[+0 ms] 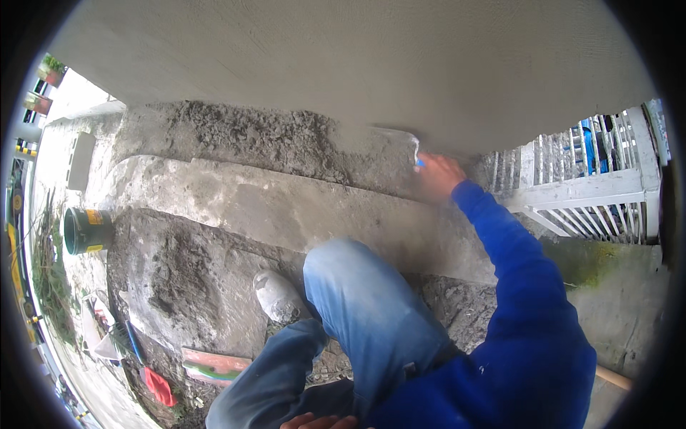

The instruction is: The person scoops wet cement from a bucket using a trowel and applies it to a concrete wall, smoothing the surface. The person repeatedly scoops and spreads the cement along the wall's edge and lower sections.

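Observation:
My right hand [438, 175], a little blurred, is closed round the blue handle of a trowel [397, 134]. The trowel's thin metal blade lies at the foot of the smooth grey plastered wall [343, 57], where it meets a strip of rough wet mortar [257, 136]. My right arm reaches out in a blue sleeve. Of my left hand [319, 422], only several fingers show at the lower edge, lying side by side by my leg with nothing seen in them; the rest is cut off.
A concrete ledge [279, 204] runs below the mortar strip. White railings [586, 182] stand at the right. On the left are a dark green bucket [87, 230], a blue-handled tool with a red blade [158, 386] and a reddish board [214, 363]. My dusty shoe [280, 295] rests on mortar-covered ground.

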### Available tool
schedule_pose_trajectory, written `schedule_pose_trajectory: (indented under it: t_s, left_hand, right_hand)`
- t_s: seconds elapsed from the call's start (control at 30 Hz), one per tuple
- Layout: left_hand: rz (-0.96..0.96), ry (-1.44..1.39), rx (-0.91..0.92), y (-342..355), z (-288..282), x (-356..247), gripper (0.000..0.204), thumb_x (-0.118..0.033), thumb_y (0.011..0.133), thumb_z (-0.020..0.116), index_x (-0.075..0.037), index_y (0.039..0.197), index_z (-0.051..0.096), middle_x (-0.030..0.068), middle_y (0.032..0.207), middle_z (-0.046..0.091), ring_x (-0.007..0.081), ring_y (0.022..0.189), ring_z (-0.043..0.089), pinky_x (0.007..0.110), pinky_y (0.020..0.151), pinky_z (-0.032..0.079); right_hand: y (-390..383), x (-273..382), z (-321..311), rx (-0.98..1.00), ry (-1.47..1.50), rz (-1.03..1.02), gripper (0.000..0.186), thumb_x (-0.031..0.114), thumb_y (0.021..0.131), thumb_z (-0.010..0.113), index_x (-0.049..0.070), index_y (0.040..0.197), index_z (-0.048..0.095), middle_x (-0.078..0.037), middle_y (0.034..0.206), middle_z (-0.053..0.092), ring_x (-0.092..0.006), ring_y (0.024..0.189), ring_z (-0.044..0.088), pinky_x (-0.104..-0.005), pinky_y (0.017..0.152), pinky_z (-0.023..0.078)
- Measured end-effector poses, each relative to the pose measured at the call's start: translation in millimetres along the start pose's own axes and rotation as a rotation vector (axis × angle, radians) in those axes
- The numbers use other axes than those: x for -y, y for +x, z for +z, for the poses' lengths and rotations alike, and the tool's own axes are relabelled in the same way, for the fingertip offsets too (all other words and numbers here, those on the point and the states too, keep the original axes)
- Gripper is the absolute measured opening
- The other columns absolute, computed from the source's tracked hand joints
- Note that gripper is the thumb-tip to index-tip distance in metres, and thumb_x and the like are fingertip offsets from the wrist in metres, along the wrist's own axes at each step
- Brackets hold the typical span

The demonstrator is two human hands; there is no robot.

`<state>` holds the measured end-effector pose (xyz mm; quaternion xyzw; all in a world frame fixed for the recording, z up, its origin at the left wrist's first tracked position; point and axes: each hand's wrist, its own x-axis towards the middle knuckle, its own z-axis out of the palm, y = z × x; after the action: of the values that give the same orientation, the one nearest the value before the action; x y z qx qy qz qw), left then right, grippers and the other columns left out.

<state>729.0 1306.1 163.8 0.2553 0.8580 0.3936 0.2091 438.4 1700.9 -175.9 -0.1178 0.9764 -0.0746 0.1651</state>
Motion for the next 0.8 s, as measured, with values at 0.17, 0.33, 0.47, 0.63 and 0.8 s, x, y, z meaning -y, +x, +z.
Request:
schedule_pose_trajectory:
  t_s: [0.17, 0.33, 0.47, 0.63, 0.8]
  left_hand:
    - [0.017, 0.006, -0.001, -0.9, 3.9, -0.3, 0.051, -0.029, 0.082, 0.078, -0.005, 0.125, 0.066, 0.0165, 0.122, 0.063, 0.0342, 0.107, 0.063, 0.049, 0.091, 0.051]
    - [0.054, 0.025, 0.031, 4.9, 4.1, -2.5, 0.052, -0.029, 0.08, 0.078, -0.005, 0.125, 0.066, 0.0168, 0.121, 0.063, 0.0346, 0.107, 0.063, 0.049, 0.09, 0.051]
    - [0.033, 0.054, 0.016, 8.7, 1.1, -2.9, 0.052, -0.029, 0.08, 0.077, -0.005, 0.125, 0.067, 0.0167, 0.121, 0.064, 0.0346, 0.106, 0.063, 0.049, 0.089, 0.051]
    - [0.041, 0.05, 0.061, 14.7, -4.1, -3.4, 0.05, -0.029, 0.081, 0.075, -0.004, 0.124, 0.067, 0.0158, 0.12, 0.065, 0.0326, 0.107, 0.063, 0.048, 0.09, 0.05]
    - [0.025, 0.042, -0.01, 13.4, -5.3, -3.6, 0.05, -0.029, 0.081, 0.075, -0.005, 0.124, 0.068, 0.0145, 0.118, 0.065, 0.0311, 0.107, 0.064, 0.046, 0.091, 0.05]
  right_hand:
    - [8.3, -33.4, -6.9, 0.074, -0.029, 0.063, 0.032, 0.032, 0.101, 0.055, 0.006, 0.12, 0.059, -0.024, 0.113, 0.067, -0.0444, 0.111, 0.062, -0.0553, 0.094, 0.049]
    - [17.4, -14.7, 15.3, 0.066, 0.01, 0.014, 0.031, 0.032, 0.1, 0.058, 0.005, 0.115, 0.06, -0.025, 0.101, 0.07, -0.0449, 0.099, 0.067, -0.0552, 0.089, 0.052]
    - [-3.1, -1.3, 4.8, 0.152, -0.067, -0.191, 0.031, 0.031, 0.1, 0.058, 0.004, 0.115, 0.06, -0.023, 0.099, 0.071, -0.0454, 0.096, 0.068, -0.0554, 0.085, 0.053]
    - [-0.5, 5.1, 6.7, 0.037, 0.041, 0.037, 0.03, 0.03, 0.1, 0.058, 0.002, 0.109, 0.058, -0.023, 0.1, 0.071, -0.0453, 0.096, 0.068, -0.056, 0.085, 0.053]
    - [14.9, 78.7, 15.9, 0.164, 0.005, -0.107, 0.03, 0.031, 0.1, 0.057, 0.004, 0.112, 0.059, -0.024, 0.102, 0.07, -0.0465, 0.097, 0.067, -0.056, 0.086, 0.053]
